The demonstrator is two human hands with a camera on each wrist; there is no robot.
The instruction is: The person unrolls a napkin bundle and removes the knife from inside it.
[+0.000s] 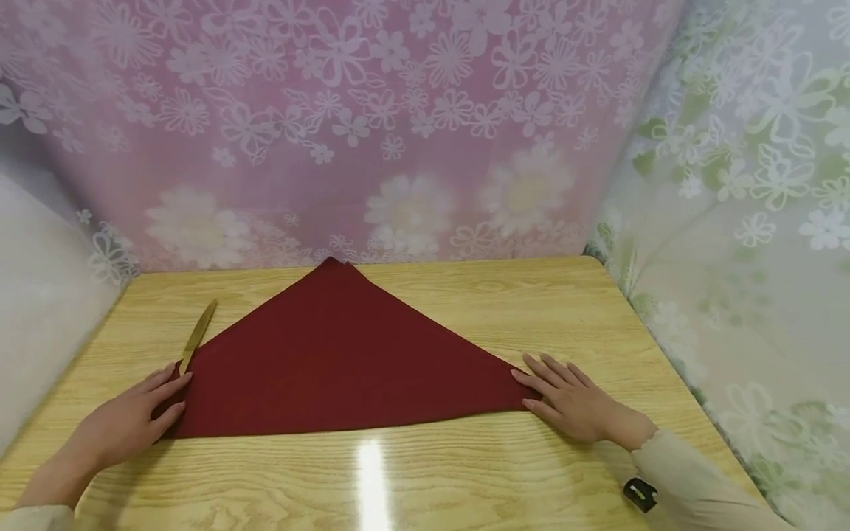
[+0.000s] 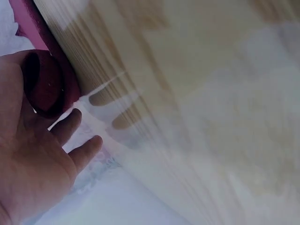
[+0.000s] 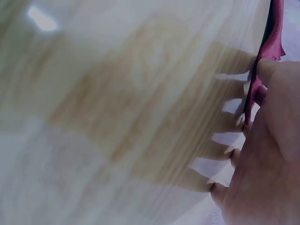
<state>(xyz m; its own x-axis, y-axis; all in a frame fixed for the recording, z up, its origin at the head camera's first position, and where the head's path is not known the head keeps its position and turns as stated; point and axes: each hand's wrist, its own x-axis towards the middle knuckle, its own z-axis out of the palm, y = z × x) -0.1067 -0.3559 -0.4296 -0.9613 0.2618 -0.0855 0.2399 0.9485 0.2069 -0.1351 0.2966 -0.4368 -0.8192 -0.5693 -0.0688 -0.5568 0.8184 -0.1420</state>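
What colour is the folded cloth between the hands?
The cloth is dark red, clearest in the head view.

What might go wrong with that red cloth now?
The gold knife lies right by the left hand, so the fingers might bump it, or the red cloth might nudge it along if pulled. Also, at the cloth's far end, two tips don't line up, so the fold might turn out a bit crooked.

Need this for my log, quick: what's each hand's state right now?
Left hand: closed, holding the red cloth at its left corner.
Right hand: open, fingers spread, touching the cloth's right corner.
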